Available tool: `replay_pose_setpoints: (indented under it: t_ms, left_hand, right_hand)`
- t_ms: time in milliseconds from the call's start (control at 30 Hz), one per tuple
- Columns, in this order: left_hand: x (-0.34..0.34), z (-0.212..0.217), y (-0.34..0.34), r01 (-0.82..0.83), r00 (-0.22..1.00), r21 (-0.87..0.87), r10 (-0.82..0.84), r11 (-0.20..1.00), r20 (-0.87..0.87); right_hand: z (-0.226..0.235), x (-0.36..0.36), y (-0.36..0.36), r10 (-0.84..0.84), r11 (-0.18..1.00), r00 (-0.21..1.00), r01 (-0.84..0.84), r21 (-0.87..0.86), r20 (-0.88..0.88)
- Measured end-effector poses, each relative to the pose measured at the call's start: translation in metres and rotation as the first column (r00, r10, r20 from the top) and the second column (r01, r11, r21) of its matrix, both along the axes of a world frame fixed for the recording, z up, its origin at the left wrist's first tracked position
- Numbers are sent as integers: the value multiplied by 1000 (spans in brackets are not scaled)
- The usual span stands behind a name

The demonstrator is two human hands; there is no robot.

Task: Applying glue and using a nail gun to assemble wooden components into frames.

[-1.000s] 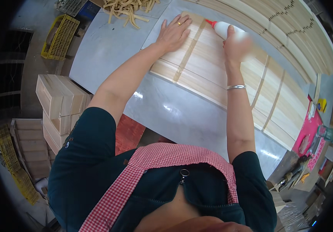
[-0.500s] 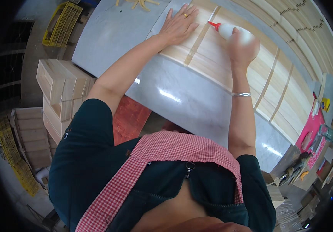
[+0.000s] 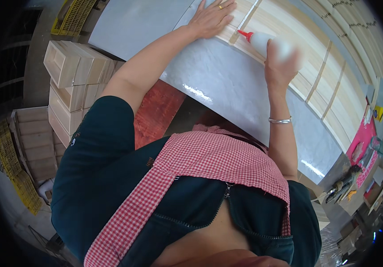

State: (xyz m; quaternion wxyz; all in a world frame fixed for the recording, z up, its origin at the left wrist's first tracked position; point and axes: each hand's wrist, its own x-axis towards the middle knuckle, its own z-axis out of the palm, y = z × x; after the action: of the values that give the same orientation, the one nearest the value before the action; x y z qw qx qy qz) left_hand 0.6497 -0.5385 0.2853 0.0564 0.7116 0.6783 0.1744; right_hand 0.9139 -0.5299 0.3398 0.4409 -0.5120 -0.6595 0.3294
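The flat left hand [image 3: 212,20] apparently braced the panel's [image 3: 267,21] left edge. The right hand [image 3: 281,66] gripped a bottle [image 3: 261,43] angled toward a groove [image 3: 246,19].

Blur partly veils the right hand [image 3: 282,66] and bottle [image 3: 260,42]

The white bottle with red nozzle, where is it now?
In the head view, the bottle is right of upper centre, held in the right hand, its tip at a tan strip across the pale wooden boards.
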Motion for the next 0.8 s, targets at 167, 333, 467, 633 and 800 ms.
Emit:
replay_pose_setpoints:
  t_ms: [167, 333, 467, 633, 800]
  left_hand:
    - [-30, -87, 11, -8, 997, 324, 30, 946, -64]
    - [-9, -52, 16, 26, 989, 280, 17, 960, -150]
    - [13, 6, 11, -104, 964, -110, 73, 988, -257]
    - [-13, -14, -2, -124, 970, -39, 113, 991, -215]
    - [3, 2, -6, -162, 962, -39, 149, 986, -230]
  right_hand:
    - [2, 4, -22, 32, 999, 999, -32, 3, 8]
    - [-5, 18, -30, 48, 998, 999, -48, -43, -6]
    - [22, 42, -39, 13, 916, 936, -152, -371, -351]
    - [24, 95, -19, -8, 987, 819, -87, -138, -574]
    - [20, 230, 29, -171, 969, 742, 245, 25, -648]
